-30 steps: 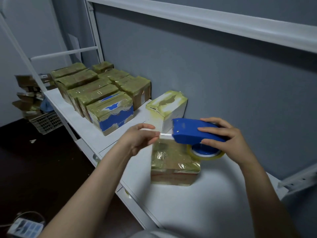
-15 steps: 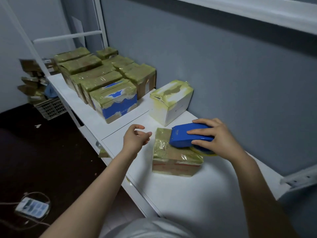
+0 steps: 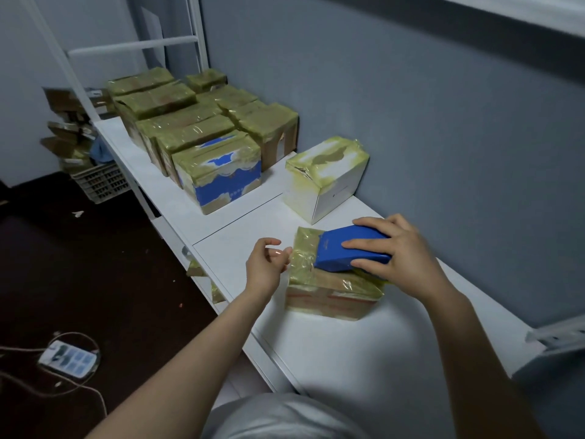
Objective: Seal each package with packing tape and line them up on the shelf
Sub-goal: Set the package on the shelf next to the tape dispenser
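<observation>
A brown cardboard package (image 3: 329, 293) wrapped in yellowish tape lies on the white shelf (image 3: 348, 350). My right hand (image 3: 399, 255) grips a blue tape dispenser (image 3: 348, 251) and holds it down on the package's top. My left hand (image 3: 266, 264) hovers at the package's left edge with fingers loosely curled; whether it holds tape is unclear. A white taped package (image 3: 326, 175) stands just behind. Several taped packages (image 3: 202, 131) sit lined up further left, the nearest one blue and white (image 3: 221, 175).
A grey wall (image 3: 443, 137) runs right behind the shelf. White frame posts (image 3: 199, 36) rise at the far end. On the dark floor lie a power strip (image 3: 68, 359) with cables and a plastic crate (image 3: 101, 182) under cardboard scraps.
The dispenser came down from above the package onto its top. My left hand let go of the stretched tape end and dropped beside the package's left edge.
</observation>
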